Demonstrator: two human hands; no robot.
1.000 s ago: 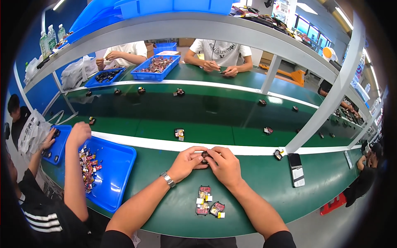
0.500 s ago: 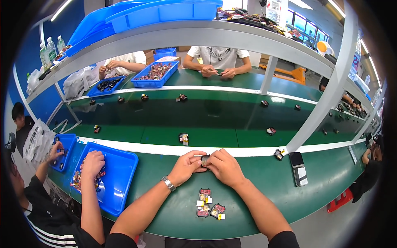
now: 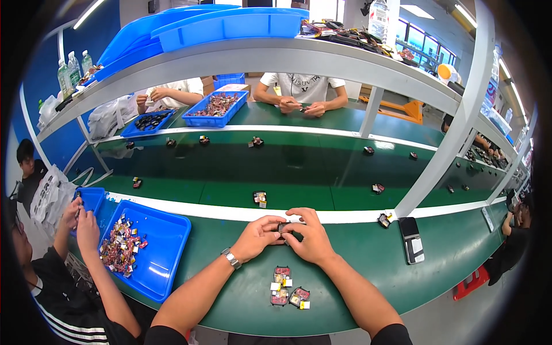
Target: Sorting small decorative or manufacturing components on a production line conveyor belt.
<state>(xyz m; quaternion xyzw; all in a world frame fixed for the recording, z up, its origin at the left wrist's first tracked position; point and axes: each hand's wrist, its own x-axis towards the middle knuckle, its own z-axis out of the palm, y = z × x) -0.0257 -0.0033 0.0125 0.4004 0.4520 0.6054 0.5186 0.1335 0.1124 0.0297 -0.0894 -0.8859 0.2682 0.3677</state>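
Both the left hand (image 3: 259, 237) and right hand (image 3: 307, 238) pinch a small dark rectangular part (image 3: 284, 227) in their fingers above the green table (image 3: 230, 259), where a loose grip could drop it onto the small red-and-black finished pieces (image 3: 286, 287) below.

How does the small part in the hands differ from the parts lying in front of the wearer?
The small dark part is single, pinched off the table between the left hand and right hand; the finished-looking parts are several, lying flat on the green table, untouched, showing red faces and pale tabs. Both look alike in size.
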